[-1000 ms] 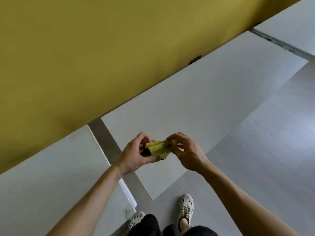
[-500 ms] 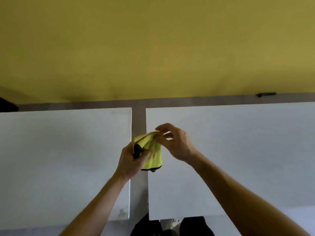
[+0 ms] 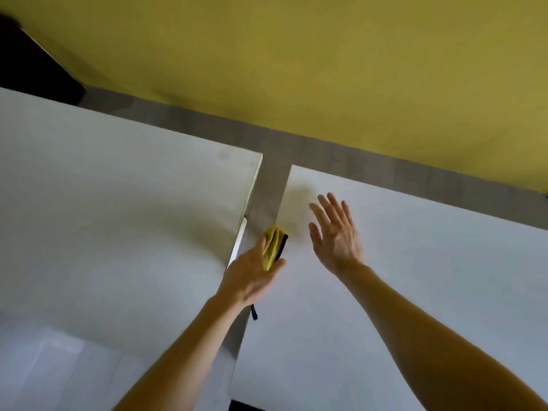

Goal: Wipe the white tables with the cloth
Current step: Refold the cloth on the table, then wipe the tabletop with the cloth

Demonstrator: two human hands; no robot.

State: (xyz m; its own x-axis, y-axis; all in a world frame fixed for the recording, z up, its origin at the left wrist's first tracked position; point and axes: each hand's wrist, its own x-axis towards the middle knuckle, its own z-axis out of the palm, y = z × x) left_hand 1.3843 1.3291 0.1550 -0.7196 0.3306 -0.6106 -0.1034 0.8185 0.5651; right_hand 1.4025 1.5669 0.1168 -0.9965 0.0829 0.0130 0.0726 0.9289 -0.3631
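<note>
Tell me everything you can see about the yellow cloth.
The yellow cloth looks like soft, nubby microfibre with black trim along its right edge. It is folded into a small bunch and gripped by the left hand between thumb and fingers, its far end poking out past them. It sits at the left edge of the right white table, beside the gap between the tables. Whether it touches the tabletop cannot be told.
</note>
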